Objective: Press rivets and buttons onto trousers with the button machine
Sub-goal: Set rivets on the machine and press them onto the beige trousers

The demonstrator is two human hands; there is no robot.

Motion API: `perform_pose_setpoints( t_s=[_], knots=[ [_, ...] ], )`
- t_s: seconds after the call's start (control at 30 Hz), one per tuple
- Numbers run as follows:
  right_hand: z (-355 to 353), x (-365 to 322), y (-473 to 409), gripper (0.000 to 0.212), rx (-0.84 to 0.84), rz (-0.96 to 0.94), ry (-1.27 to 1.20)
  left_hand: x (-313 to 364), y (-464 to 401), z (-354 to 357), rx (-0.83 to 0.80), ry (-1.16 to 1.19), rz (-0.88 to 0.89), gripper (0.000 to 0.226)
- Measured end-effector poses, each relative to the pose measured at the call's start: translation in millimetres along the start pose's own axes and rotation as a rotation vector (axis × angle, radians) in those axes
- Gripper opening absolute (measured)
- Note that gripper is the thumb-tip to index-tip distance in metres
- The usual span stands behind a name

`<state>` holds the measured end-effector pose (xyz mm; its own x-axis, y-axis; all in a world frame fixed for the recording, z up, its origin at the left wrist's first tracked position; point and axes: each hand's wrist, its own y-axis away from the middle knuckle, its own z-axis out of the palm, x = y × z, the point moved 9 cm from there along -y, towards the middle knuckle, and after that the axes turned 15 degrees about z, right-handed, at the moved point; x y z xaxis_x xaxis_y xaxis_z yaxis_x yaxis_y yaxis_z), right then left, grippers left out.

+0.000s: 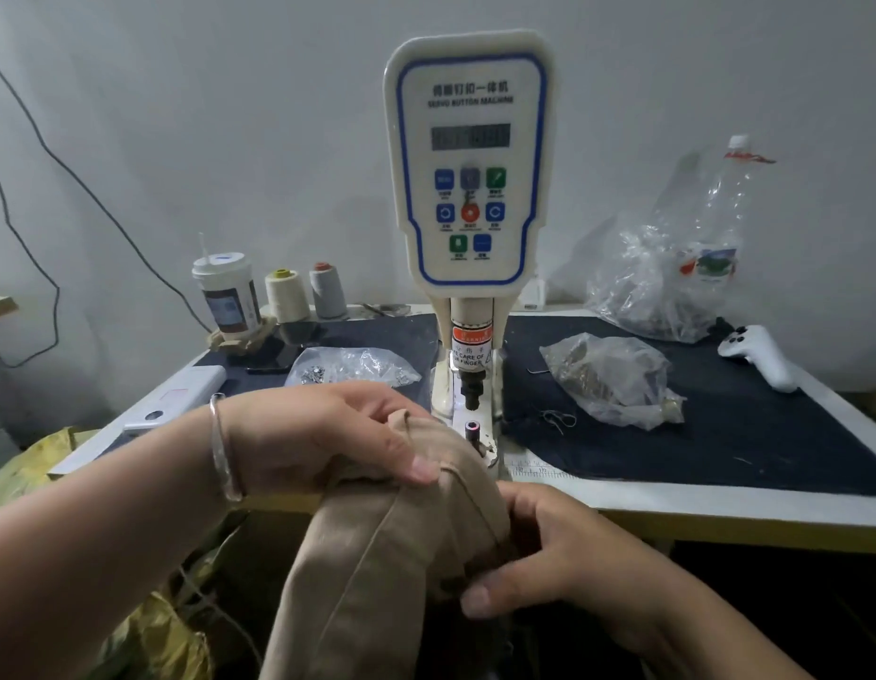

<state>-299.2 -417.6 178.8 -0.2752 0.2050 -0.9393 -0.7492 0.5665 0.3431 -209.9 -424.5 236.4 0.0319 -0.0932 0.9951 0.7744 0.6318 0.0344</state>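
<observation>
Two hands on one pair of tan trousers (pixel 392 542), bunched at table edge just before button machine (pixel 470 159). Left hand (pixel 328 434) on top, fingers curled, gripping fabric fold. Right hand (pixel 563 557) lower, thumb and fingers pinching cloth. Lower die (pixel 472 427) bare, just beyond fabric. Two thread cones (pixel 306 292), one cup (pixel 226 292), three plastic bags (pixel 617 380) on table (pixel 671 505).

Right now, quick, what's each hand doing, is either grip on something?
Left hand: grip closed on the tan trousers, near the machine's die.
Right hand: grip closed on the same trousers, lower down.
</observation>
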Motion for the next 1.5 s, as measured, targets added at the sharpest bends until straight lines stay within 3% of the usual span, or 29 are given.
perform_pose_setpoints(
  t_s=[0.1,0.23,0.3,0.5,0.57,0.7,0.77,0.87,0.93,1.13,1.33,1.5],
  knots=[
    [-17,9,11,0.039,-0.021,0.005,-0.101,-6,2,4,-0.074,0.002,0.014,0.027],
    [-38,12,29,0.044,-0.081,0.013,-0.193,-37,7,-15,-0.116,-0.258,-0.151,0.021],
    [-51,16,29,0.040,-0.034,0.027,-0.178,-49,7,-22,-0.099,-0.265,-0.166,0.017],
    [-105,14,13,0.037,0.228,0.044,-0.292,-59,-19,-47,0.284,0.196,0.213,0.065],
    [-119,10,7,0.040,0.270,0.046,-0.381,-63,-25,-54,0.392,0.216,0.269,0.057],
    [-132,18,-2,0.018,0.349,0.096,-0.402,-73,-25,-70,0.561,0.187,0.329,0.037],
    [-137,25,-6,0.031,0.407,0.119,-0.372,-82,-26,-75,0.598,0.165,0.309,0.023],
    [-144,30,-11,0.049,0.509,0.141,-0.273,-94,-26,-82,0.613,0.087,0.236,0.022],
    [-148,29,-15,0.034,0.548,0.146,-0.235,-97,-24,-87,0.640,0.014,0.191,0.024],
    [-164,20,-36,0.028,0.617,0.100,-0.203,-89,-22,-111,0.772,-0.132,0.169,0.057],
    [-178,10,-47,0.031,0.662,0.050,-0.139,-74,-35,-134,0.804,-0.334,0.200,0.054],
    [-192,6,-43,0.042,0.867,0.019,0.207,-70,-50,-146,0.778,-0.692,0.161,0.042]
  ],
)
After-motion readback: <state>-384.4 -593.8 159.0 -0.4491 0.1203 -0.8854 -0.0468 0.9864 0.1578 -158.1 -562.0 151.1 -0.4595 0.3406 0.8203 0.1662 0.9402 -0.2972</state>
